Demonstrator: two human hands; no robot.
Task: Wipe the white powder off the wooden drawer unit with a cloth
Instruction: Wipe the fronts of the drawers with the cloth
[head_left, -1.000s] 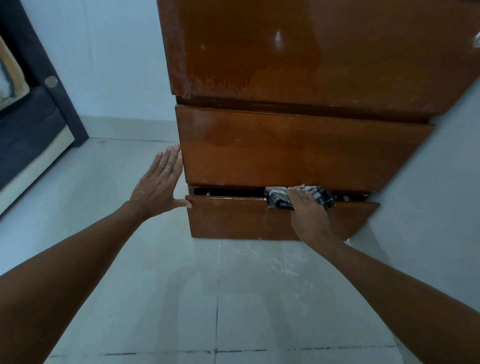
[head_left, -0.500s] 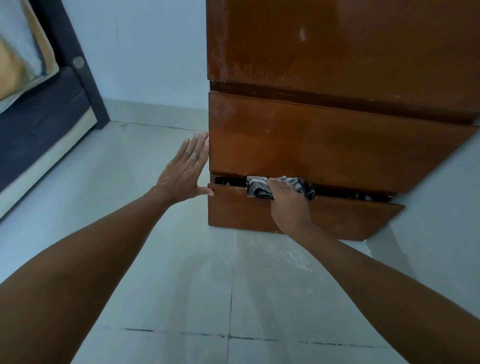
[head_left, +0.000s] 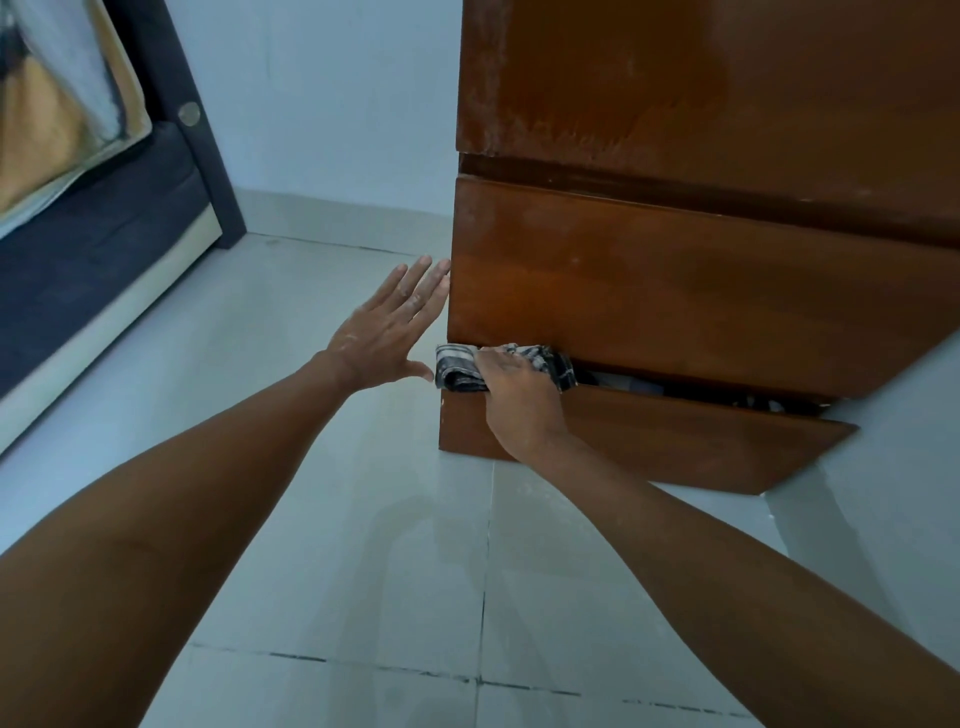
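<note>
Where the bottom drawer (head_left: 649, 441) of the wooden drawer unit (head_left: 701, 291) stands ajar at centre frame, the right hand (head_left: 519, 400) grips a checked cloth (head_left: 457, 366) on its top edge; the left hand (head_left: 387, 332), fingers straight, rests flat against the unit's left side above the tiled floor (head_left: 311, 545).

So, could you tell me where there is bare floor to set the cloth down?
Bare tiled floor lies between the two forearms, in front of the drawer unit, and leftward toward the bed base. It is crowded at the unit's lower left corner, where the left hand and the right hand with the cloth meet.
</note>
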